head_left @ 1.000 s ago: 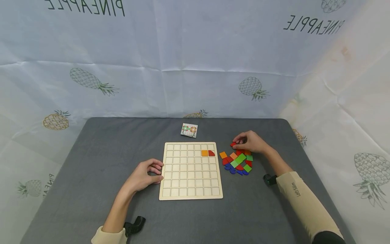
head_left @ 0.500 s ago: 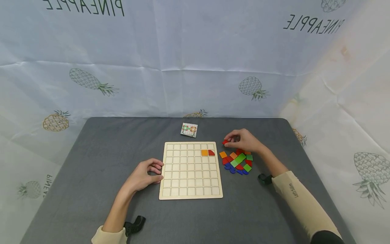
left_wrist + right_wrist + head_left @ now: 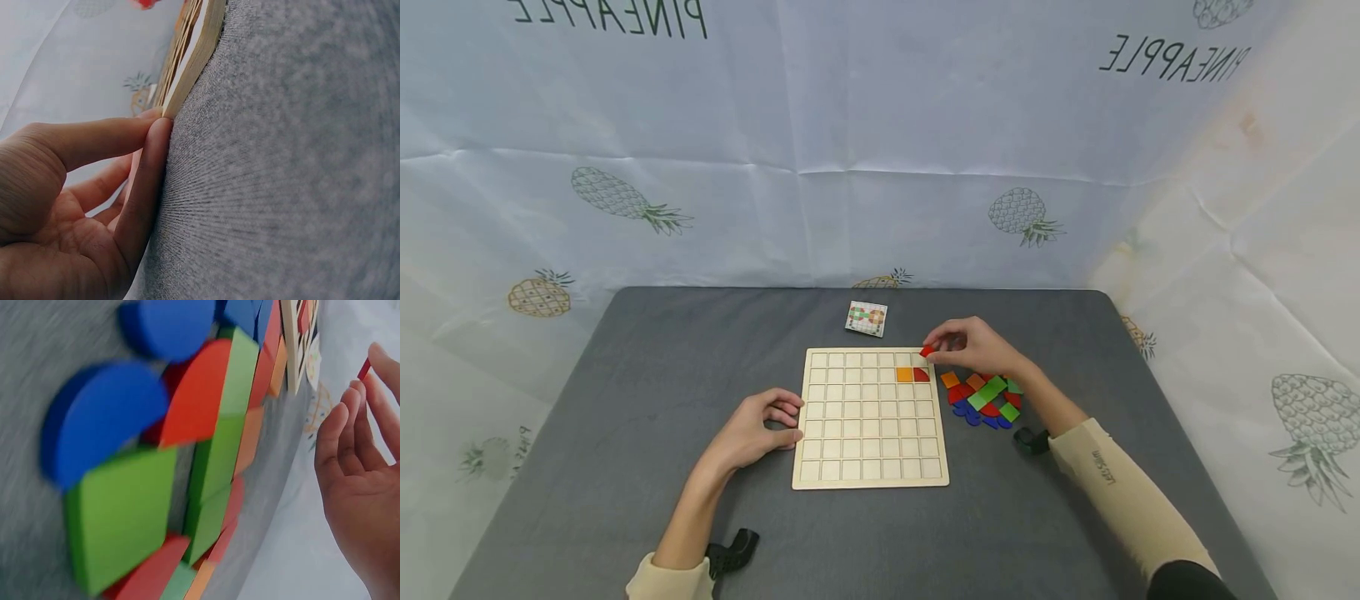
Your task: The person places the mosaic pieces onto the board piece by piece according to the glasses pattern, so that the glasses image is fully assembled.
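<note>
A wooden grid board [image 3: 871, 425] lies on the grey table, with an orange square [image 3: 904, 375] and a red quarter-round piece [image 3: 921, 375] side by side in its upper right cells. My left hand [image 3: 752, 432] is at the board's left edge; in the left wrist view the thumb and a finger of that hand [image 3: 81, 200] pinch the board's edge [image 3: 199, 59]. Over the board's top right corner, my right hand [image 3: 973, 346] holds a red piece [image 3: 927, 351] between thumb and fingertips. The right wrist view shows this red piece [image 3: 364, 367] edge-on in the hand [image 3: 369, 487].
Right of the board is a pile of coloured pieces, among them a green square [image 3: 1009, 412], an orange square [image 3: 951, 380] and blue rounded ones [image 3: 972, 418]. A small pattern card [image 3: 867, 318] lies behind the board. Printed cloth hangs beyond the table [image 3: 722, 333].
My right hand has moved left with the red piece, from above the pile to the board's top right corner. The left hand stays at the board's edge.
</note>
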Available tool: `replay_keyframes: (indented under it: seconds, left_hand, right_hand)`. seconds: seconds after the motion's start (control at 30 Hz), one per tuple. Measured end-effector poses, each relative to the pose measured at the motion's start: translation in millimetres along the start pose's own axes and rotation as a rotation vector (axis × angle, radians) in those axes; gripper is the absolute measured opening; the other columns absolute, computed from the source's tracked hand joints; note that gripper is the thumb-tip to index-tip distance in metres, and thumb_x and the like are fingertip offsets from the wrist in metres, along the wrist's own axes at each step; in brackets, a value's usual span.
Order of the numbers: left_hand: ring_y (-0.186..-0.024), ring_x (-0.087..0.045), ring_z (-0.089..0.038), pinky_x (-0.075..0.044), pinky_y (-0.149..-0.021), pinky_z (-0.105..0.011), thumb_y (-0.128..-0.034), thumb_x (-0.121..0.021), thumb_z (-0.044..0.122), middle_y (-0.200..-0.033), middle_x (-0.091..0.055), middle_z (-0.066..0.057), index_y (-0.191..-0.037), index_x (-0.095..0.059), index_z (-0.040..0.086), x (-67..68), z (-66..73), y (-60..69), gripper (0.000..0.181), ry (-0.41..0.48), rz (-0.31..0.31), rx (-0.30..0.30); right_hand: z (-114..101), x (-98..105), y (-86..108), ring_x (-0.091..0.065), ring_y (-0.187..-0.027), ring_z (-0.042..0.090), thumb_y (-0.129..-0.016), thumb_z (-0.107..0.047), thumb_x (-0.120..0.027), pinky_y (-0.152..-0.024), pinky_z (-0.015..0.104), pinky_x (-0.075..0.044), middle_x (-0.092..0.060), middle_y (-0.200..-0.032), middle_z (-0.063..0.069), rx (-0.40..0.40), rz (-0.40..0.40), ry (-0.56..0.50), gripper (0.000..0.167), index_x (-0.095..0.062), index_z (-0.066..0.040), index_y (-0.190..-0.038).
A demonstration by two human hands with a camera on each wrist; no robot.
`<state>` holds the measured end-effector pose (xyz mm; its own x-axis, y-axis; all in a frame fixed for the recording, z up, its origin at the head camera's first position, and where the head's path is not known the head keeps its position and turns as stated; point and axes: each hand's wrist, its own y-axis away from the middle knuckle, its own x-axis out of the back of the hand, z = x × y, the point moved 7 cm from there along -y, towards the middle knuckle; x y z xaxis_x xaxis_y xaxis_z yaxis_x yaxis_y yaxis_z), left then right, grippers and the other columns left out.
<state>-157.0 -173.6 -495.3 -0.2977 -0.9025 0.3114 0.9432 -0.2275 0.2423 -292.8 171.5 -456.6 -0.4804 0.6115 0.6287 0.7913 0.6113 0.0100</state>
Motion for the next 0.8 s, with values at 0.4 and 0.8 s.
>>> replay_keyframes:
  seconds: [0.4, 0.8]
  left_hand:
    - [-0.099, -0.066, -0.020, -0.066, -0.072, -0.027, -0.0890, -0.084, -0.002, -0.120, -0.066, -0.022, -0.133, -0.064, -0.006, 0.0, -0.4, -0.6, 0.049, -0.008, 0.010, -0.007]
    - [-0.099, -0.066, -0.020, -0.065, -0.072, -0.027, -0.0889, -0.085, 0.000, -0.121, -0.066, -0.022, -0.133, -0.064, -0.005, -0.2, -1.9, -0.3, 0.049, -0.014, 0.013, -0.004]
  right_hand:
    - [-12.4, -20.8, -17.7, -0.073, -0.090, 0.014, -0.098, -0.020, -0.083, -0.079, 0.026, -0.063, -0.079, -0.105, 0.006, 0.036, -0.040, -0.074, 0.022, -0.080, -0.012, -0.118]
    - [-17.5, -37.5, -27.4, -0.072, -0.092, 0.014, -0.099, -0.012, -0.081, -0.082, 0.021, -0.061, -0.077, -0.106, 0.014, 0.030, -0.112, -0.160, 0.023, -0.075, -0.003, -0.120]
